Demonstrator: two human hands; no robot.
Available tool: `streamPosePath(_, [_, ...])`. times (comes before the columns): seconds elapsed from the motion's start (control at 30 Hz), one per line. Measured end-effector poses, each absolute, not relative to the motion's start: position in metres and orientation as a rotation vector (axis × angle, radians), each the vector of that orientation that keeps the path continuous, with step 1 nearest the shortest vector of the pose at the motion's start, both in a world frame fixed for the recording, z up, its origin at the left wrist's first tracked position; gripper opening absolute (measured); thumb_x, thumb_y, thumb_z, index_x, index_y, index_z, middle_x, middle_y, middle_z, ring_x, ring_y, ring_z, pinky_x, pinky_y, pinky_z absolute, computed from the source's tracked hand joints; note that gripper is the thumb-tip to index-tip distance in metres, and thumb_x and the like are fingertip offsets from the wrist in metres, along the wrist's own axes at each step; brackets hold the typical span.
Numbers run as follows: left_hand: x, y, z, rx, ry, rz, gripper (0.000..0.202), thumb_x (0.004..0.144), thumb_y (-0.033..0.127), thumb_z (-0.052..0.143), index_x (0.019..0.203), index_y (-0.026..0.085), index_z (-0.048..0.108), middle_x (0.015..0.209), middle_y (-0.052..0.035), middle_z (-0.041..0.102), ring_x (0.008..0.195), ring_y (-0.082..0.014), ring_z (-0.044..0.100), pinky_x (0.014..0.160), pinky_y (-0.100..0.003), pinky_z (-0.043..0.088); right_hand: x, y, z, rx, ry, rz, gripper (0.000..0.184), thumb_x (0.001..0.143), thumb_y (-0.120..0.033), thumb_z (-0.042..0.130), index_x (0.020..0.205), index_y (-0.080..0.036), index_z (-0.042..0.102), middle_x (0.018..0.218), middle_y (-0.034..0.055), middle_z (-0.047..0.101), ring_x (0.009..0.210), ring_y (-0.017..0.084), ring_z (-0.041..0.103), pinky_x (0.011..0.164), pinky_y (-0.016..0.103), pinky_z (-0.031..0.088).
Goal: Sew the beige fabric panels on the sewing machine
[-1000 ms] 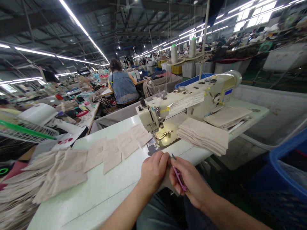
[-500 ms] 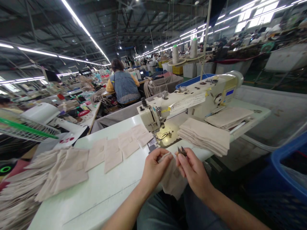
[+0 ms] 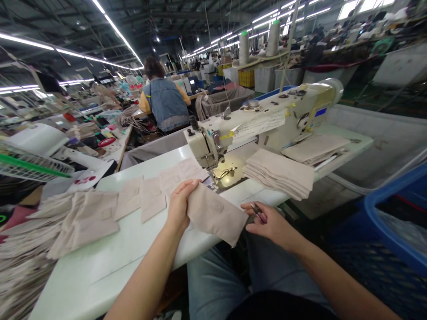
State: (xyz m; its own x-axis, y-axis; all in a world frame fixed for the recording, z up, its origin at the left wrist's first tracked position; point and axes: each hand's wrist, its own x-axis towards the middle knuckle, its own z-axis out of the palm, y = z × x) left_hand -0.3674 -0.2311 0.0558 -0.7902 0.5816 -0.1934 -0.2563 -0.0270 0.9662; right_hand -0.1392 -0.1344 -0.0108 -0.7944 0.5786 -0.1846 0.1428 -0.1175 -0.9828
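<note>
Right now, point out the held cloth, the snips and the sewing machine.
Held cloth (image 3: 214, 218), head view: its middle.
Snips (image 3: 259, 214), head view: mid-body.
Sewing machine (image 3: 268, 111), head view: top of its arm.

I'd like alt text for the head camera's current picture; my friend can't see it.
A person's left hand holds a beige cloth piece at the edge of a pale table, while the right hand holds small snips close by. Beyond stands a sewing machine, with a cloth stack in front and more cloth pieces to the left.
</note>
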Motion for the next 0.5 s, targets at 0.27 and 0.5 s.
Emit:
streamPosePath(0.27, [-0.385,-0.232,0.043,0.449,1.789,1.776,0.032,0.061,0.039,0.076,0.084,0.016,0.078,0.086,-0.0038,0.074,0.073,-0.016,0.061,0.061,-0.022,0.046,-0.149,-0.134,-0.017,-0.894,-1.868,1.652,0.025,0.08,-0.043,0.063,0.078,-0.018,0.066,0.07,0.0003,0.064,0.069,0.017,0.058,0.067,0.029,0.046])
streamPosePath(0.5, [-0.413,-0.199,0.022,1.276,2.383,0.977,0.025,0.082,0.03,0.056,0.082,0.017,0.077,0.08,-0.0057,0.074,0.071,-0.0193,0.064,0.065,-0.028,0.046,-0.154,-0.148,-0.028,-0.643,-2.128,1.299,0.015,0.091,-0.033,0.051,0.091,-0.021,0.061,0.077,0.0005,0.063,0.067,0.016,0.058,0.064,0.027,0.047])
